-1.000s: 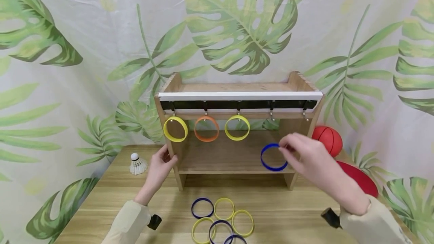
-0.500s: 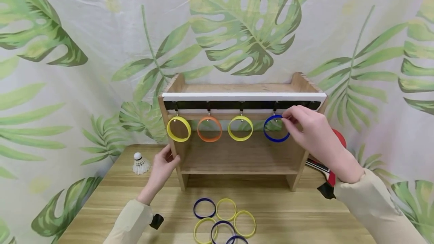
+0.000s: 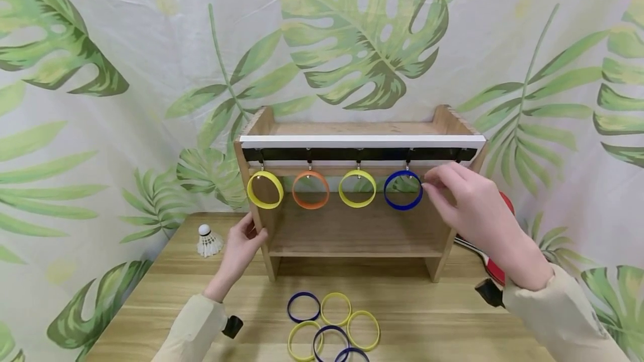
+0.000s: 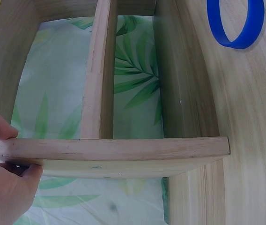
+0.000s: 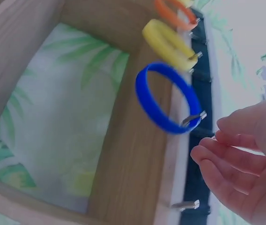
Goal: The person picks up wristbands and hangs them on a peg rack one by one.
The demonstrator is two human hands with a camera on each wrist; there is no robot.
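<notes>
My left hand point(image 3: 241, 247) grips the left side panel of a small wooden shelf point(image 3: 352, 228), thumb on one face and fingers on the other. A blue ring point(image 5: 154, 112) hangs on the fourth hook from the left. My right hand point(image 3: 473, 200) is just right of it, fingers loosely bent, holding nothing; a gap shows between fingertips and ring in the right wrist view. Left of the blue ring hang a yellow ring point(image 3: 357, 206), an orange ring point(image 3: 311, 207) and another yellow ring point(image 3: 266, 206). The fifth hook point(image 5: 185, 205) is bare.
Several blue and yellow rings lie on the wooden table point(image 3: 427, 317) before the shelf, including a yellow ring point(image 3: 363, 348) and some overlapping ones. A shuttlecock point(image 3: 208, 244) stands at left. A red paddle point(image 3: 495, 272) lies at right, partly behind my forearm.
My right hand raised the blue ring to the fourth hook, then let it go and drew slightly right. The blue ring now hangs freely. My left hand keeps its grip on the shelf.
</notes>
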